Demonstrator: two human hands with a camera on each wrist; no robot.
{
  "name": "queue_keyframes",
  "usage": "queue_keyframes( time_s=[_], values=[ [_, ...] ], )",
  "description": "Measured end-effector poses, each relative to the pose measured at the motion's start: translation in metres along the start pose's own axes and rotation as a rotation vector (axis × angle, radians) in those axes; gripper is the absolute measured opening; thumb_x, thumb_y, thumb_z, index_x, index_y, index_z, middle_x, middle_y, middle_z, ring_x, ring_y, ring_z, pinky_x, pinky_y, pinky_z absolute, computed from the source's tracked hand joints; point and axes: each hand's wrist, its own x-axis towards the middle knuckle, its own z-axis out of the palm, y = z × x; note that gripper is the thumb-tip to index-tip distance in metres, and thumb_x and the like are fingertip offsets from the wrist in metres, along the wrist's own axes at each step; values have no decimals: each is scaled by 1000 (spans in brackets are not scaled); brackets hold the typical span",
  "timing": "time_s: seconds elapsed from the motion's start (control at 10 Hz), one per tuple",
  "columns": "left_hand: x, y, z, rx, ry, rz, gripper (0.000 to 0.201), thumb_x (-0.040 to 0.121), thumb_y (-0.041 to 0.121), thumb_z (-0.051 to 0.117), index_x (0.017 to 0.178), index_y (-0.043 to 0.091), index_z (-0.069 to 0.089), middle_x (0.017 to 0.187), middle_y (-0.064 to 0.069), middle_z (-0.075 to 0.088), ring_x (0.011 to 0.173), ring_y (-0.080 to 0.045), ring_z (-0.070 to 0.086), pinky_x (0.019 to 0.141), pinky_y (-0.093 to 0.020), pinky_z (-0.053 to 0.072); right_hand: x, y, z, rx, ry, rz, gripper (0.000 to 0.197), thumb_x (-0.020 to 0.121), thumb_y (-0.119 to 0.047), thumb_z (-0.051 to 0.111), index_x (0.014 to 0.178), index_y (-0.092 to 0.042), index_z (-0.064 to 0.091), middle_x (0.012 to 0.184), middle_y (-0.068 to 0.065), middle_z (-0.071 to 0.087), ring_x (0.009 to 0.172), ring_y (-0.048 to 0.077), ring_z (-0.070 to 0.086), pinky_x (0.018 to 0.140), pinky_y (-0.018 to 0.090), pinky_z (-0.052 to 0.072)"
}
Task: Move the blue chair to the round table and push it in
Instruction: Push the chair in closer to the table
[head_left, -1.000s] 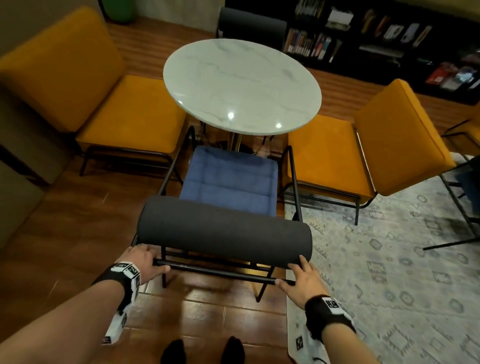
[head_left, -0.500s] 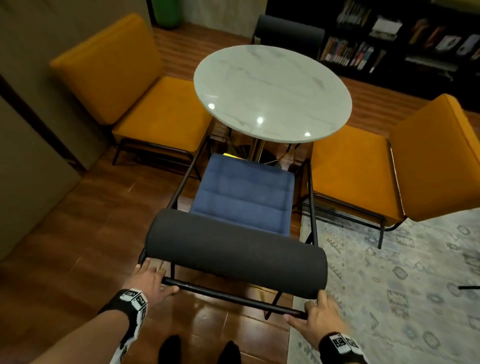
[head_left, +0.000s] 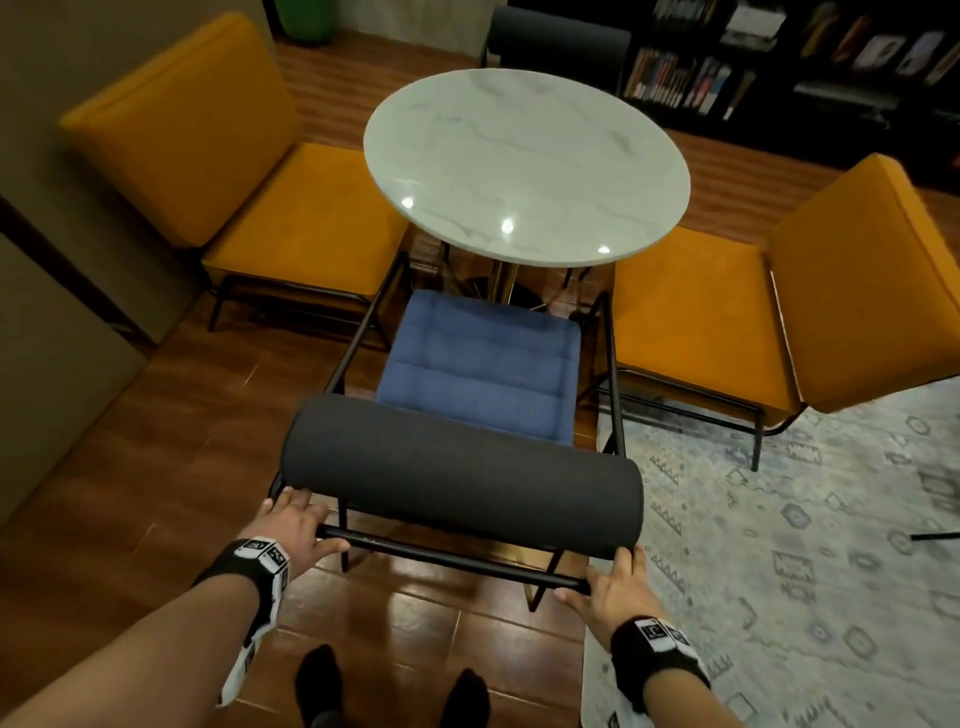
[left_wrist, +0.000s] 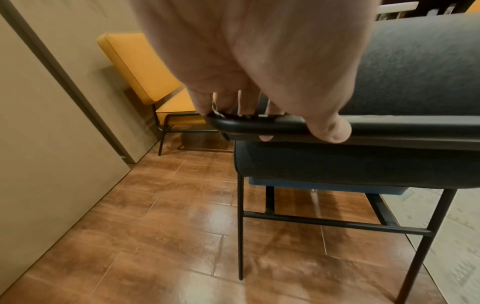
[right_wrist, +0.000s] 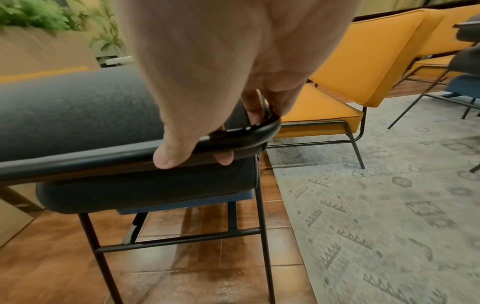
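The blue chair (head_left: 480, 364) has a blue seat, a dark grey roll backrest (head_left: 462, 473) and a black metal frame. It stands in front of me, facing the round white marble table (head_left: 524, 161), its front edge just short of the tabletop's near rim. My left hand (head_left: 296, 525) grips the left corner of the black back rail (left_wrist: 259, 125), fingers curled over it. My right hand (head_left: 613, 582) grips the rail's right corner (right_wrist: 249, 135), thumb and fingers wrapped round the tube.
Orange chairs flank the gap, one on the left (head_left: 249, 208) and one on the right (head_left: 779, 301). A dark chair (head_left: 561, 41) stands beyond the table. A patterned grey rug (head_left: 805, 545) covers the floor on the right, wood floor (head_left: 156, 467) on the left. Bookshelves (head_left: 779, 62) line the back.
The chair has moved forward toward the table between the orange chairs, and I have stepped in behind it. Both hands keep their hold on the back rail.
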Motion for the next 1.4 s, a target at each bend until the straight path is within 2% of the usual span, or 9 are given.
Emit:
queue_keyframes(
  time_s=[0.2,0.4,0.5,0.6,0.8,0.9,1.0,1.3,1.4],
  values=[
    [-2,-2,-1,-26,10,-30,89,84,77,46,149,16,35,165,-9,12,151,-30,8,122,-49,12,-10,-12,4,-24,-33,34,129,63,-101,2,159,-28,46,175,19,9,163,47,-11,138,55,6],
    [-25,7,22,-14,44,-79,114,76,85,45,156,14,7,165,-8,9,151,-29,5,122,-51,11,-30,-7,12,18,-87,53,118,72,-99,13,153,-24,54,177,16,7,163,45,-17,137,53,12],
    [-24,4,18,-31,41,-49,111,75,85,48,155,17,13,165,-7,12,151,-27,8,121,-53,12,-23,-5,10,-25,-90,54,150,31,-97,-4,147,-25,60,173,17,15,163,46,-12,136,53,16],
    [-18,1,14,-57,46,-25,108,74,84,51,154,22,16,164,-4,16,150,-26,10,121,-55,12,-13,-3,14,-51,-70,43,160,26,-100,-14,146,-26,61,172,17,19,163,46,-10,136,54,19],
    [-5,2,4,-49,47,-15,103,77,81,51,155,22,17,164,-6,17,150,-28,11,121,-55,12,-3,-5,10,-37,-40,71,153,32,-97,-8,153,-27,54,174,18,19,163,46,-15,135,55,16],
    [2,0,-5,-36,49,-3,104,77,81,51,155,21,15,164,-7,18,150,-29,13,120,-55,13,-4,-12,7,7,-20,69,100,86,-90,16,155,-26,50,176,16,18,163,44,-16,136,55,15],
    [7,-1,-15,-28,33,-1,100,77,81,52,152,20,25,160,-7,27,147,-28,21,120,-53,18,-1,-13,8,53,-26,51,69,106,-68,40,157,-22,47,179,16,11,163,44,-19,137,56,11],
    [6,-5,-52,-34,-21,24,70,82,75,52,127,21,58,130,-5,61,112,-20,60,92,-32,50,-25,-7,-26,133,-21,21,74,102,-75,41,147,-20,60,162,9,49,158,31,27,133,44,26],
    [2,-16,-50,-156,-28,36,78,79,76,54,137,24,49,137,-2,57,119,-17,56,97,-30,47,-76,16,-73,194,6,-26,117,67,-102,28,151,-25,56,158,-4,48,151,22,39,131,39,31]
  ],
)
